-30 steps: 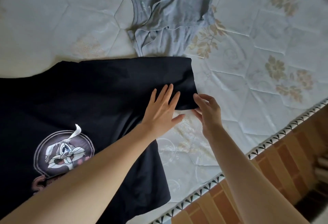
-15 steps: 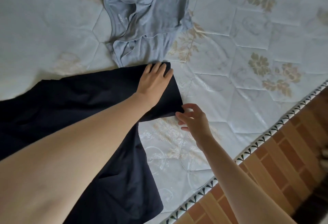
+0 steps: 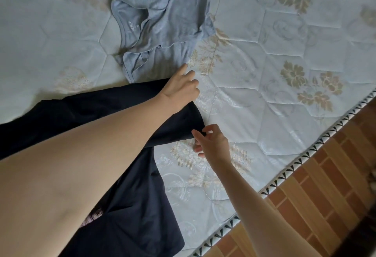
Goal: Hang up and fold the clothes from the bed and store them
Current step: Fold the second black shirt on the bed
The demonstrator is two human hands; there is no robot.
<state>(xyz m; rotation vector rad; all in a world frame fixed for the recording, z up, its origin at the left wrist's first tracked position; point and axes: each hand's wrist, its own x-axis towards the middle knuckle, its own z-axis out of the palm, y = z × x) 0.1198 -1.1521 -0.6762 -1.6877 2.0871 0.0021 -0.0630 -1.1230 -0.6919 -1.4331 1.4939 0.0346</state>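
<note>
On the pale quilted bed [image 3: 264, 73] I see a black T-shirt [image 3: 142, 205] spread toward the lower left, one sleeve [image 3: 179, 128] stretched out to the right. My left hand [image 3: 181, 87] lies at the sleeve's upper edge with the index finger extended and the other fingers loosely bent; I cannot tell whether it grips the cloth or merely rests on it. My right hand [image 3: 211, 144] is at the sleeve's lower right corner, thumb and forefinger closed in a pinch on the hem. My left forearm crosses the body of the shirt and covers most of a printed graphic [image 3: 92, 217], of which only a small part shows. Beyond the sleeve, just above the left hand, a grey-blue T-shirt [image 3: 162, 22] lies crumpled on the mattress, its lower edge touching the black one. Along the bed's right border runs a patterned trim [image 3: 301, 159], with a brick-patterned floor [image 3: 325, 195] below it.
</note>
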